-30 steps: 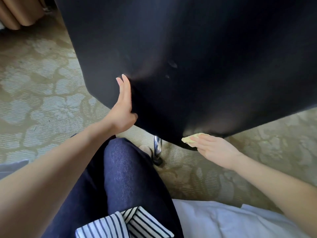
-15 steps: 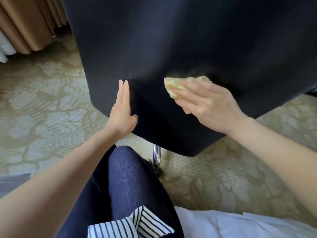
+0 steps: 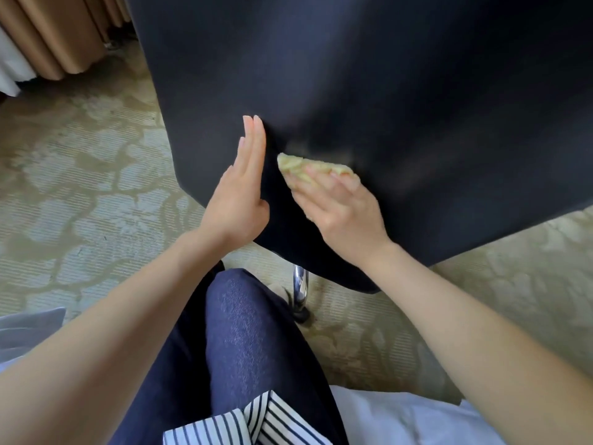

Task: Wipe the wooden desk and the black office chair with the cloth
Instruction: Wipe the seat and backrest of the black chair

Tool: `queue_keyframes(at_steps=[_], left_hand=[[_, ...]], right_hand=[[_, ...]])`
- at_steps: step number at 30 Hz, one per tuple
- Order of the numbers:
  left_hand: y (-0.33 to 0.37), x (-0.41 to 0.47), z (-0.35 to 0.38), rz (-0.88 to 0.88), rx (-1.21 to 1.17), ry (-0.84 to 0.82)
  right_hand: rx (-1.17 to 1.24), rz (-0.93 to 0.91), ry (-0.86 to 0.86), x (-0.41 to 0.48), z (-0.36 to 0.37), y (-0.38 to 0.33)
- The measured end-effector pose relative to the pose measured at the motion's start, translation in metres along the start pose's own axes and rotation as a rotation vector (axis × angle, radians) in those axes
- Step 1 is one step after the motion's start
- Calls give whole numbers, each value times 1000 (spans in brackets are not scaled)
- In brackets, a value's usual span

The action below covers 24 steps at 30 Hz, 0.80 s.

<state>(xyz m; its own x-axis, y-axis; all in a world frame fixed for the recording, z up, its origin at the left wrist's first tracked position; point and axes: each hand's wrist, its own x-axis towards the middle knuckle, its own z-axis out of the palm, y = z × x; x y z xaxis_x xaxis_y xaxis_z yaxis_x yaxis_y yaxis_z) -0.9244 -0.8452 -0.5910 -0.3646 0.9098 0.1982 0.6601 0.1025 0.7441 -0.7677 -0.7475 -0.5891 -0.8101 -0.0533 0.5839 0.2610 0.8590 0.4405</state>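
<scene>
While the left hand lay flat against the left edge of the black office chair, its fingers straight and pressed together, the right hand pressed the yellow cloth onto the chair's dark back just beside it. The right fingers lay slightly spread over the cloth, flat rather than curled. Below the chair, a chrome leg stood on the patterned carpet, near the person's denim-clad knee.

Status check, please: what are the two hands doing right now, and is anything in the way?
Left hand flat against black chair, bracing it. Right hand pressing yellow cloth onto the chair. Nothing seen in the way.
</scene>
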Motion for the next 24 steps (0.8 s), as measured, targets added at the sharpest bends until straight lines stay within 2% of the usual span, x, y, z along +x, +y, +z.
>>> queue_keyframes(at_steps=[7, 9, 13, 17, 20, 22, 24], left_hand=[[2, 0, 3, -49, 42, 9], [3, 0, 5, -61, 31, 12], [8, -1, 6, -85, 31, 19], [21, -3, 9, -129, 3, 29], [38, -7, 9, -116, 75, 82], [51, -11, 9, -27, 178, 150], [68, -17, 10, 141, 271, 200]], right_hand=[[69, -165, -360, -89, 5, 1], [71, -219, -417, -108, -5, 13], [53, -275, -401, -126, -32, 41], [52, -248, -352, -128, -59, 62], [21, -247, -281, -120, -86, 81], [-16, -260, -220, -109, -101, 94], [-80, -265, -159, -97, -120, 104]])
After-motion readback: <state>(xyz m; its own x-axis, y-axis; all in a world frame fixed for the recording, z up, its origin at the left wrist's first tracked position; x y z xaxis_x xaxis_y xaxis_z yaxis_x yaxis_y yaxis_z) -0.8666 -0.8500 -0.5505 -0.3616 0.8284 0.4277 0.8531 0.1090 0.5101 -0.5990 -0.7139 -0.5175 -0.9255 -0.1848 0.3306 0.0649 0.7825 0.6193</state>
